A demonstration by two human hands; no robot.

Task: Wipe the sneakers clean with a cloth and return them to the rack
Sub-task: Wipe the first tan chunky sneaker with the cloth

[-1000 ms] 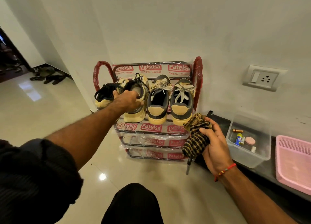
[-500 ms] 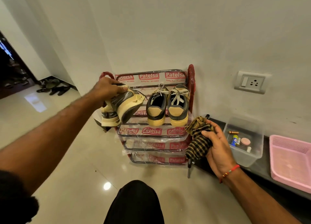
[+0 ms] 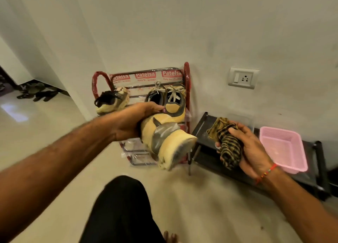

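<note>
My left hand grips a yellow and grey sneaker, turned so its sole faces right, in front of the red rack. My right hand holds a bunched black and yellow checked cloth, a short way right of the sneaker. On the rack's top shelf one sneaker with black laces lies at the left end. Two sneakers with pale laces stand at the right end, partly hidden by my left hand.
A low black stand right of the rack carries a pink basket and a clear box behind my right hand. A wall socket sits above. My dark-trousered knee is below. Sandals lie far left on the glossy floor.
My left hand has carried the sneaker from the rack's left side down and right, toward the cloth. One sneaker stays on the rack's left end. My right hand has shifted slightly right with the cloth.
</note>
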